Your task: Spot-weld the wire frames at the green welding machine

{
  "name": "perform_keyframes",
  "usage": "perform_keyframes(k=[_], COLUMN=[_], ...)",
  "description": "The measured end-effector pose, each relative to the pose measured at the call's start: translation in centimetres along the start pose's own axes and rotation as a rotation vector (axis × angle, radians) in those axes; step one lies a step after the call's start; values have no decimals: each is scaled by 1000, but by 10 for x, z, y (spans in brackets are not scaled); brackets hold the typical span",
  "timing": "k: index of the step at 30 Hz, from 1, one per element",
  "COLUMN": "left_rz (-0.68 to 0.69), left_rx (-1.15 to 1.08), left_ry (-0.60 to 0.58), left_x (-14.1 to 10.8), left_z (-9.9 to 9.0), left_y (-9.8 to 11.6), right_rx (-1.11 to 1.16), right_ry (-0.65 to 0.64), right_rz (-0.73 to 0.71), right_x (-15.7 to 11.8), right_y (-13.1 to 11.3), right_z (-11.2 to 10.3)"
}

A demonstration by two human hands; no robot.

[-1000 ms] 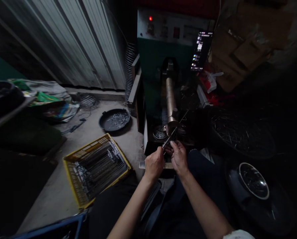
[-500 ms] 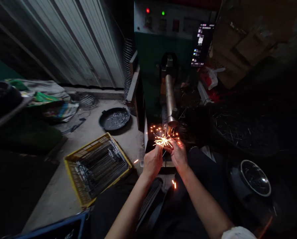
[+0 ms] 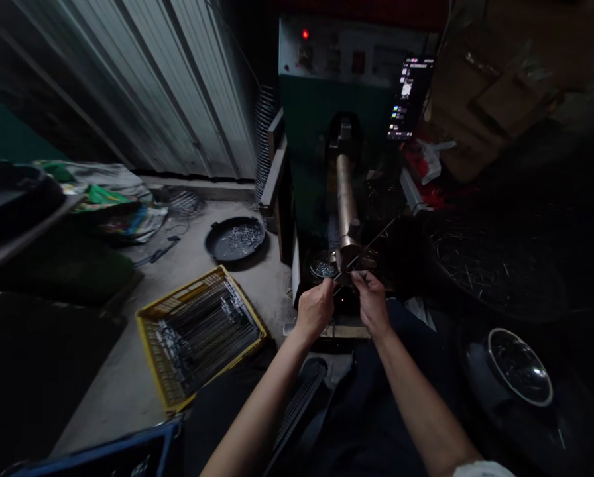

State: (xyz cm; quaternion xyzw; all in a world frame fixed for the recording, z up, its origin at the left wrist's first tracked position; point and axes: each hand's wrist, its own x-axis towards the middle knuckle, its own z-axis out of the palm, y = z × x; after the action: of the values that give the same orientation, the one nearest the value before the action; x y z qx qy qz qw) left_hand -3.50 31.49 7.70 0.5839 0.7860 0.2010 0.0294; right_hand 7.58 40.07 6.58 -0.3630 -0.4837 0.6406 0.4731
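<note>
My left hand (image 3: 317, 309) is closed on a thin metal rod (image 3: 378, 236), which slants up to the right past the tip of the welding machine's metal arm (image 3: 347, 202). My right hand (image 3: 374, 303) is pinched just below that tip, close to the rod. Whatever lies between its fingertips is too small and dark to make out. The green welding machine (image 3: 307, 116) stands directly ahead with a red lamp lit on its panel. A small dish (image 3: 321, 267) of metal bits sits behind my left hand.
On the floor at left are a yellow crate (image 3: 146, 354) of metal rods and a black pan (image 3: 212, 248) with small wire pieces. A lit phone (image 3: 410, 99) hangs beside the machine. At right are a dark basin (image 3: 496, 265) of wire pieces and a round glass-like lid (image 3: 520, 366).
The bright sparks between my hands have died out, and the green lamp is off. My hands are slightly farther apart, and the slanting rod now shows. The view has shifted a little.
</note>
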Motion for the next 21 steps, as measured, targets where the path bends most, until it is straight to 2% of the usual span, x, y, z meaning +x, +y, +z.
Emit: perform_keyframes(k=[5, 8, 10, 13, 15, 17, 21], left_rz=[2, 36, 61, 76, 43, -55, -392], left_rx=[-4, -18, -30, -52, -69, -82, -104], left_ry=[-13, -7, -3, -12, -25, -21, 92], left_x=[2, 4, 1, -18, -41, -72, -154], left_z=[1, -1, -2, -4, -5, -10, -31], left_y=[-1, 0, 0, -12, -33, -66, -147], right_rx=[-49, -177, -281, -444, -551, -611, -688], right_ry=[33, 33, -39, -282, -454, -603, -826], right_rz=[21, 44, 118, 312, 401, 446, 497], right_x=[-3, -22, -46, -93, -123, -147, -172], right_y=[-3, 0, 11, 39, 61, 81, 104], right_z=[-4, -15, -24, -39, -50, -59, -68])
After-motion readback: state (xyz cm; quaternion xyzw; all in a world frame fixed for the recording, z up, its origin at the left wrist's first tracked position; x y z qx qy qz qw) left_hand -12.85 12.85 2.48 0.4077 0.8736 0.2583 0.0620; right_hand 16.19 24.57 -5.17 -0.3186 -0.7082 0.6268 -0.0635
